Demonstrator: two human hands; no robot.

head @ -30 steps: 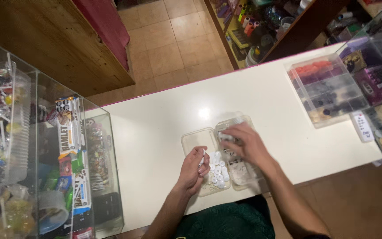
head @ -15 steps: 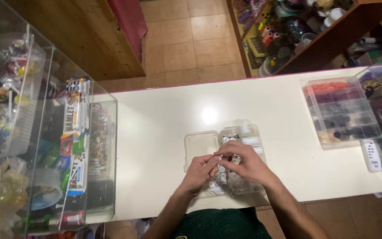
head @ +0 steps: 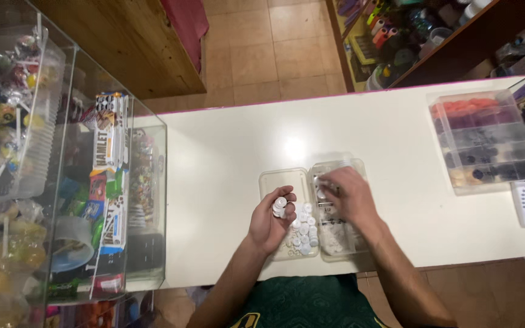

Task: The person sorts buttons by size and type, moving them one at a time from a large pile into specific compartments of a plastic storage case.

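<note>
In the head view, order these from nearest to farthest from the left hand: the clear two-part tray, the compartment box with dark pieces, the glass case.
1. Clear two-part tray: directly under the left hand.
2. Glass case: along the table's left end.
3. Compartment box: far right on the table.

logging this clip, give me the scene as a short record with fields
surface: white counter
left hand: holds a small stack of white discs
right hand: reaches into the right half of the open clear case
case contents: more loose white discs
far right: clear organizer with red and dark pieces
left: glass cabinet with packaged goods
</note>
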